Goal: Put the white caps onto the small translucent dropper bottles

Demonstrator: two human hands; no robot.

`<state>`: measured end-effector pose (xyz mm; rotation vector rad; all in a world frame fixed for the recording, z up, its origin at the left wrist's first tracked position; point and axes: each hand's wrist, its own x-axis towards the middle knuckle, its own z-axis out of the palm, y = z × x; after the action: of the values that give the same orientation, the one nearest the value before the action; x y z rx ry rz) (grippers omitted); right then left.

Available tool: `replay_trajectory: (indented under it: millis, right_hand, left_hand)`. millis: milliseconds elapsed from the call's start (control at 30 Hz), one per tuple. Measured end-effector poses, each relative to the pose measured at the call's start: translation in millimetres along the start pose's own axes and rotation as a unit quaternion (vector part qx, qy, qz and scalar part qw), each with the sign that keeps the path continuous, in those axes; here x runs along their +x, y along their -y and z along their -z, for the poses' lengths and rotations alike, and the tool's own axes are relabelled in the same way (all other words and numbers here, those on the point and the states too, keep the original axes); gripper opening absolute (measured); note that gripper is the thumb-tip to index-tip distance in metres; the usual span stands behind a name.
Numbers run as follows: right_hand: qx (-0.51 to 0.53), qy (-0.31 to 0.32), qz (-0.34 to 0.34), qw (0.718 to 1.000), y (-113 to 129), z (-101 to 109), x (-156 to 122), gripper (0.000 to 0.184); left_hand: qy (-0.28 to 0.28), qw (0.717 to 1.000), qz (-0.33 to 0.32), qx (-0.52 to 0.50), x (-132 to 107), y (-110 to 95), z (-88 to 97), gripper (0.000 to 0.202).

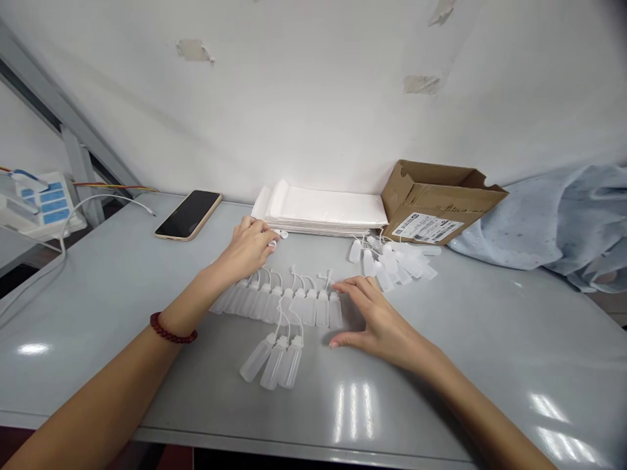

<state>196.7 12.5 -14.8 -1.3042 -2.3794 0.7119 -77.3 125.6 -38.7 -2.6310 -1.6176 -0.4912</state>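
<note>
Several small translucent plastic bottles [289, 303] with thin white cords at their necks lie side by side in a row on the grey table. Three more bottles [277, 362] lie in front of that row, their cords pointing away from me. My right hand [375, 316] is open at the row's right end, thumb and fingers apart, fingertips close to the last bottle. Beyond the row, my left hand [251, 247] has its fingers curled and pinched at a small white round piece [272, 243]. Another small white piece [284, 234] lies just past those fingertips.
A stack of white envelopes [328, 205] lies against the wall. To its right stands an open cardboard box [441, 202], with a loose pile of bottles [392, 261] in front. A phone [189, 215] lies at left, a white cable [63, 228] near it. Light blue cloth [548, 215] covers the right back.
</note>
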Motion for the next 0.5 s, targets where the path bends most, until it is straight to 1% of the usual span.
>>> replay_trajectory:
  millis: [333,500]
  right_hand:
    - [-0.009,-0.004,-0.001,1.0,-2.7,0.3,-0.1,0.067]
    - [-0.02,-0.007,0.006,1.0,-4.6,-0.5,0.5,0.065]
  left_hand:
    - [-0.001,1.0,-0.009,0.018,-4.3,7.0,2.3,0.029]
    - [-0.005,1.0,-0.02,0.016,-4.3,5.4,2.8,0.027]
